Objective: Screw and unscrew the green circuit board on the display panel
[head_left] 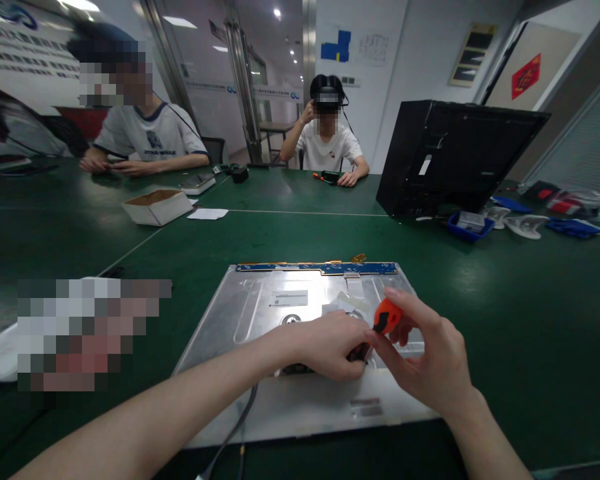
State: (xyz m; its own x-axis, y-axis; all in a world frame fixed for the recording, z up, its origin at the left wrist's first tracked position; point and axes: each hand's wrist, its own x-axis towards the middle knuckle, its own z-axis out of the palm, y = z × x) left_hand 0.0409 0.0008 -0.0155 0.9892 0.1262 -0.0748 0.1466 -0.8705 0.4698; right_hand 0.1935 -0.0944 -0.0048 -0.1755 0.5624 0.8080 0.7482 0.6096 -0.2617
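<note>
A silver display panel [260, 300] lies back side up on the green table in front of me. Along its far edge runs a narrow blue circuit strip [285, 269]. My left hand [333, 343] rests low over the panel, fingers curled round the right end of a small circuit board [297, 368] that it mostly covers. Just to its right, my right hand [427, 350] pinches an orange-and-black screwdriver [389, 315] by the handle, with the thumb close to my left fingers. The screwdriver's tip is hidden. A grey cable [245, 413] trails from the board toward me.
A black monitor-like housing [460, 157] stands at the far right, beside a blue tray [470, 227] and bagged parts. An open white box [157, 207] and paper [208, 214] lie at the left. Two people sit across the table. A blurred-out patch covers the near left.
</note>
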